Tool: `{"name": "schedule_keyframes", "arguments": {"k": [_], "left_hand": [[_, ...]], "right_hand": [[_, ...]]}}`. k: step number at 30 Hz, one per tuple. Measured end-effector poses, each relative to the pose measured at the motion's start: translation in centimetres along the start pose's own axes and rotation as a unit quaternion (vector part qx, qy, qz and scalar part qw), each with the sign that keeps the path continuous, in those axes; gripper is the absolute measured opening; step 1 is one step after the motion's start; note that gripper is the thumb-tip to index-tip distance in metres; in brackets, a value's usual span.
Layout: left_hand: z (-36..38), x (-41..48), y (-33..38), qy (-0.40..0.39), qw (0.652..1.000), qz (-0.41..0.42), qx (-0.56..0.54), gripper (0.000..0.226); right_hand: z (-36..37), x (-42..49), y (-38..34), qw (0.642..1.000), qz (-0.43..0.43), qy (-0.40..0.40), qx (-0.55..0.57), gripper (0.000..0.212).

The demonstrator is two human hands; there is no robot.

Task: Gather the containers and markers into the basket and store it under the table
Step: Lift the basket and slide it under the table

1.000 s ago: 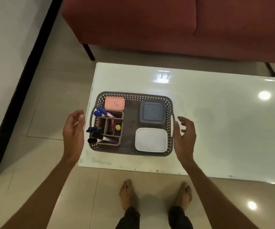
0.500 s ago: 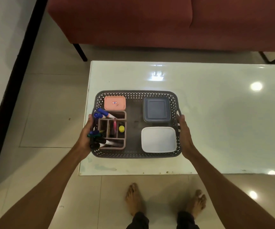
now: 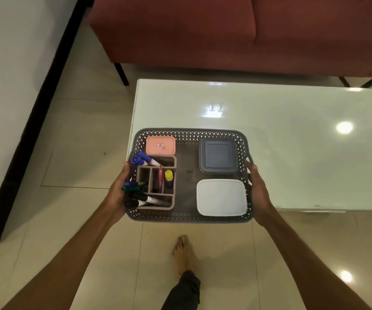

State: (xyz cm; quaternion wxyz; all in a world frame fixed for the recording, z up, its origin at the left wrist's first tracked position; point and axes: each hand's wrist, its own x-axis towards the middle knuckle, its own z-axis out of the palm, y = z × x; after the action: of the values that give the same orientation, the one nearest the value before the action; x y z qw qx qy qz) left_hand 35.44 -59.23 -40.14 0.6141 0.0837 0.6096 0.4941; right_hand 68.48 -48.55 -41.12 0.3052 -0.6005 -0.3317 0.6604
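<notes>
A grey perforated basket point(image 3: 191, 133) is held over the table's near-left corner, its front part past the table edge. My left hand point(image 3: 118, 193) grips its left side and my right hand point(image 3: 257, 192) grips its right handle. Inside lie a pink lidded box point(image 3: 160, 145), a dark blue lidded container point(image 3: 218, 155), a white lidded container point(image 3: 222, 197) and a pink divided organiser point(image 3: 172, 186) with blue and black markers point(image 3: 145, 159) sticking out to the left.
The glossy white table point(image 3: 270, 135) stretches to the right. A red sofa point(image 3: 225, 36) stands behind it. Tiled floor and my bare foot point(image 3: 181, 253) lie below the basket. A white wall with a dark skirting point(image 3: 35, 113) runs along the left.
Both hands closed in from beside the basket onto its two sides. The basket has since come toward me, so its front now hangs past the table edge.
</notes>
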Motion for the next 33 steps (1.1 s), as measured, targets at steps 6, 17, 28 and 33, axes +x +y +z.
{"name": "schedule_keyframes", "arguments": {"k": [6,17,28,33], "left_hand": [[-1.1,-8.8,-5.0,-0.009,1.000,0.024,0.011,0.056],[-5.3,-18.0,-19.3,0.032,0.999,-0.021,0.016,0.048],[-10.3,-7.5,-31.1,0.009,0.999,-0.013,0.038,0.049],[-11.7,1.8,-33.9,-0.003,0.999,0.015,0.033,0.050]], "right_hand": [[-2.4,-7.9,3.9,1.000,-0.018,-0.004,-0.019,0.043],[-7.7,-17.8,19.0,0.999,0.044,0.024,0.009,0.044],[-7.8,-9.7,32.9,0.998,0.033,0.039,-0.026,0.042],[-7.2,-1.9,36.3,0.998,0.032,0.040,-0.020,0.041]]}}
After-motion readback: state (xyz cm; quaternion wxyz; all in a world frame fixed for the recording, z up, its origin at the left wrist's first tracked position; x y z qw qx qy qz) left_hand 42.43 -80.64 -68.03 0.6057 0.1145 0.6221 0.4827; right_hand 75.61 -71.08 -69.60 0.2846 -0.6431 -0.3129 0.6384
